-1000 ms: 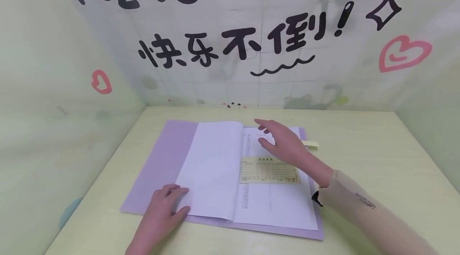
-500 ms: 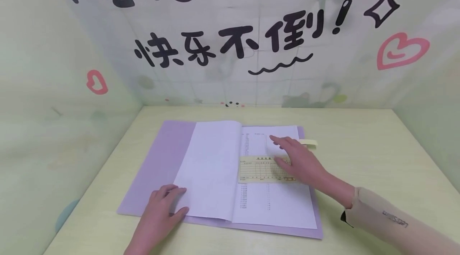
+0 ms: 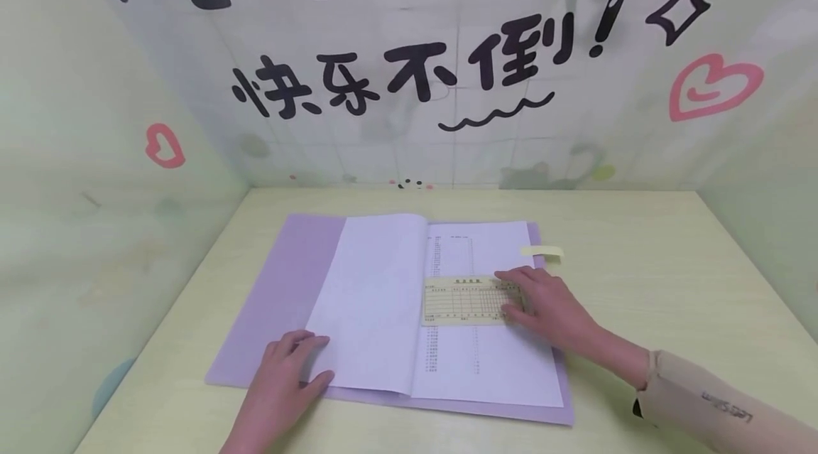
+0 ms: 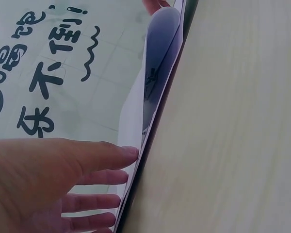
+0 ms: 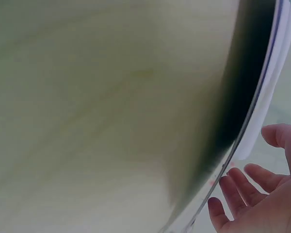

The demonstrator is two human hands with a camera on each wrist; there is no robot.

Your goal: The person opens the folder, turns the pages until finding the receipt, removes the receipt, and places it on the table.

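A purple folder (image 3: 277, 298) lies open on the table. Its left side bears a blank white page (image 3: 371, 298); the right page (image 3: 505, 369) carries a printed list. Across that list lies a yellow printed form slip (image 3: 454, 303). My left hand (image 3: 281, 379) rests on the lower left of the blank page, fingers spread, as the left wrist view also shows. Over the slip's right end is my right hand (image 3: 556, 308), its fingers loosely bent; in the right wrist view the hand (image 5: 266, 194) has thumb and fingers apart. Whether its fingertips touch the slip is unclear.
A pale yellow strip (image 3: 543, 251) sticks out past the folder's right edge. The light wood table (image 3: 652, 262) is bounded at the back by a wall (image 3: 358, 148) with black lettering, and by side walls at left and right.
My right hand has come down from the top of the right page, nearer to me and rightward, to the slip's right end. The left hand stays where it was.
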